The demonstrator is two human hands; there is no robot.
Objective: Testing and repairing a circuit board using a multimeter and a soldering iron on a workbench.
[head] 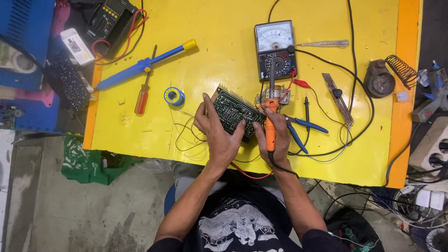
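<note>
My left hand (216, 132) grips a dark green circuit board (234, 111) with a finned metal heat sink along its far edge, tilted above the yellow table (224, 70). My right hand (276, 135) holds an orange-handled soldering iron (270, 122) upright, its dark shaft pointing away from me beside the board's right end. A small part with red wires (281, 94) sits just past the iron. The iron's black cord runs back toward my body.
On the table lie an analog multimeter (275, 49), a solder spool (174, 96), a blue desoldering pump (140, 67), a red screwdriver (143, 95), blue-handled pliers (301, 130), a test pen (326, 44) and a soldering iron stand (385, 77). A digital multimeter (112, 21) rests at the far left.
</note>
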